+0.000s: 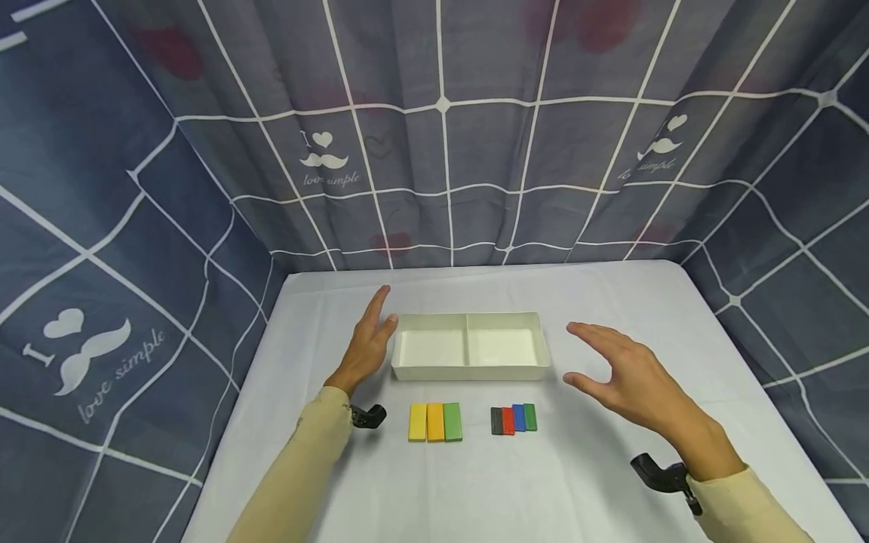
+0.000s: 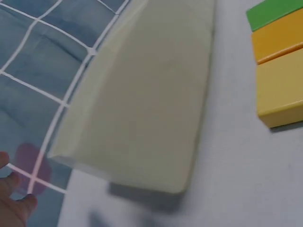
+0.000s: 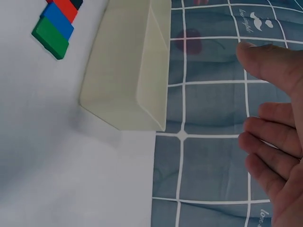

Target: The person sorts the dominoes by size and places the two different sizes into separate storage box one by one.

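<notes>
Tray (image 1: 434,373) (cropped, both wrist views); left hand (image 1: 366,348) beside; right hand (image 1: 634,377) apart; both relaxed, holding nothing

"What do we have for walls?"

"We have grey-blue fabric on three sides: a back curtain (image 1: 489,143), a left curtain (image 1: 136,256) and a right curtain (image 1: 801,302), all crossed by white grid lines (image 1: 445,143)."

"Any prints we can read?"

"We make out white moustaches (image 1: 324,161), hearts (image 1: 322,139) and the words 'love simple' (image 1: 330,180), plus blurry red patches (image 1: 609,23)."

"And below?"

"We look down on a table in smooth white cloth (image 1: 516,483), reaching the back curtain, with soft shadows across it."
</notes>
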Demonstrator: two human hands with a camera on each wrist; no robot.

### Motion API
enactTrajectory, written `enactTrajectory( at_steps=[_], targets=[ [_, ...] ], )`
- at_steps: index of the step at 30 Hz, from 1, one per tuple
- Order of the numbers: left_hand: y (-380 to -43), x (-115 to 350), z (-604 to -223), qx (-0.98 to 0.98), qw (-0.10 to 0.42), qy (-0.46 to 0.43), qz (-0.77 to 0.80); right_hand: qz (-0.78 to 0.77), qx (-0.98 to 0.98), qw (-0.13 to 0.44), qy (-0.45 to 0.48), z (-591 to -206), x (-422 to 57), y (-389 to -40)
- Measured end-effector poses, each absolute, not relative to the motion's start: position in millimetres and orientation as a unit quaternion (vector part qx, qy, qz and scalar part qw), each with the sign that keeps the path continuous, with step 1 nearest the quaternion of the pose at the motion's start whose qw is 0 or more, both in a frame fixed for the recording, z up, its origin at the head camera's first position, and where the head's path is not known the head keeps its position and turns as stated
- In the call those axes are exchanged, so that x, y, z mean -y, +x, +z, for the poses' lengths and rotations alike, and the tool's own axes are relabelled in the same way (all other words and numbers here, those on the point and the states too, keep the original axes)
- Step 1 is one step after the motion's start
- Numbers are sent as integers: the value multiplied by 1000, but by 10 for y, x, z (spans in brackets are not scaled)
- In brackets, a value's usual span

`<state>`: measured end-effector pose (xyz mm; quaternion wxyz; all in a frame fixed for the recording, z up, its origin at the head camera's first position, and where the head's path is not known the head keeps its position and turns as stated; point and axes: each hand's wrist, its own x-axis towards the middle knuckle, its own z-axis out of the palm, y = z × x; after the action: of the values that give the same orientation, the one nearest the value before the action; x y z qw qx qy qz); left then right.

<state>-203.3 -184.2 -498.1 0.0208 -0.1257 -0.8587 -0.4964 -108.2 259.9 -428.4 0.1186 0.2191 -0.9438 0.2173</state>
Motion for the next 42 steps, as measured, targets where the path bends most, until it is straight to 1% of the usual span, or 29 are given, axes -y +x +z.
enactTrajectory(
  at_steps=[8,10,15,22,27,32,35,42],
  targets=[
    [-2116,1779,-5231,856,-40,-78,-509,216,935,111,260,-4368,-2545,-1058],
    [-2131,1774,-5284,853,-47,-76,-513,215,936,96,264,-4405,-2516,-1062],
    [-2156,1768,-5415,845,-40,-81,-527,220,938,55,264,-4518,-2437,-1054],
    [-2162,1755,-5506,837,-42,-83,-539,227,933,45,276,-4739,-2382,-1027],
    [-2209,1736,-5508,832,-57,-79,-547,226,935,28,272,-4895,-2364,-1013],
    [-2232,1690,-5474,833,-90,-52,-543,235,939,-13,252,-5062,-2339,-992],
    [-2237,1668,-5474,833,-101,-43,-543,235,941,-34,242,-5166,-2321,-981],
    [-2238,1665,-5495,835,-84,-35,-542,235,939,-38,247,-5308,-2279,-992]
  ],
)
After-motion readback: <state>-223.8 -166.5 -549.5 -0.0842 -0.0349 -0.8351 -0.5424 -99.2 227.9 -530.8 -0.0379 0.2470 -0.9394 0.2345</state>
